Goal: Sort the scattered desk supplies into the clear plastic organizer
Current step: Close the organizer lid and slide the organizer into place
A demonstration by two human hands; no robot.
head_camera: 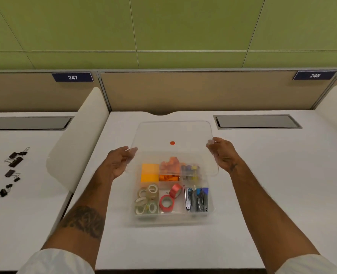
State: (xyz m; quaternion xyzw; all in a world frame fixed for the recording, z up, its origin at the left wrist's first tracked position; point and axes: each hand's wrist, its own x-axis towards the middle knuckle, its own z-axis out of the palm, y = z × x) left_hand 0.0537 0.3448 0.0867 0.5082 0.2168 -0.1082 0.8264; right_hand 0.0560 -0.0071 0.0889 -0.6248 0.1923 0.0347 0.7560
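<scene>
Organizer (pixel 133 218), clear plastic, standing mid-bench (pixel 262 175) before the person, its compartments filled: yellow and orange notes (pixel 149 173) at rear left, orange pieces (pixel 169 169) at rear centre, small coloured items (pixel 191 171), too blurred to name, at rear right; clear tape rolls (pixel 146 199) at front left, two red tape rolls (pixel 169 198) at front centre, metal clippers (pixel 196 199) with blue parts at front right. Lid (pixel 173 133), clear, with a red dot (pixel 172 143) at its middle, held tilted above the rear half of the organizer. Left hand (pixel 118 163) closed on the lid's left edge, thumb on top; right hand (pixel 222 153) closed on the right edge likewise. Both forearms bare, white sleeves pushed up. Black binder clips (pixel 11 171) lie scattered on the neighbouring bench at left, well apart from the organizer, beyond a white divider (pixel 78 139).
</scene>
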